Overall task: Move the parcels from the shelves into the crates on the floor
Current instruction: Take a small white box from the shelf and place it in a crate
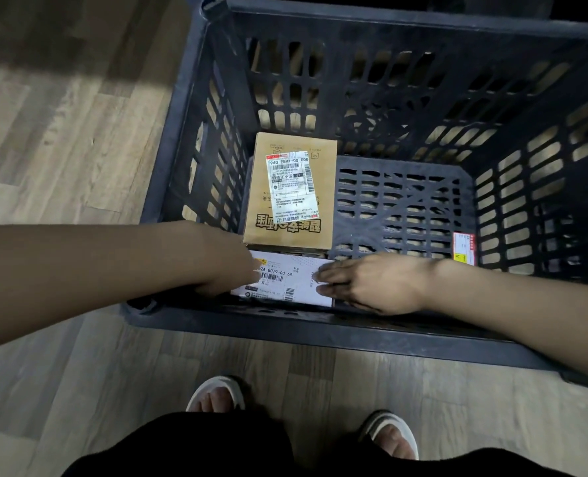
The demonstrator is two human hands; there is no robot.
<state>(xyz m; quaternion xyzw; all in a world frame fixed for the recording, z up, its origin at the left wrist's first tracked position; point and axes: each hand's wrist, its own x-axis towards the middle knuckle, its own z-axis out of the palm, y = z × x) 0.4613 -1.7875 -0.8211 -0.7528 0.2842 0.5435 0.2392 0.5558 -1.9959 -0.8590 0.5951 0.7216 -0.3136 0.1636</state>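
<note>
Parcel (287,280) btwn L/R grips, in crate (320,325)

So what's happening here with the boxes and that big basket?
A person is bending over a dark plastic crate on the floor, setting a white parcel down inside it near the front wall. The left hand and the right hand are on its two ends. A brown cardboard parcel already lies in the crate just behind it.
</note>
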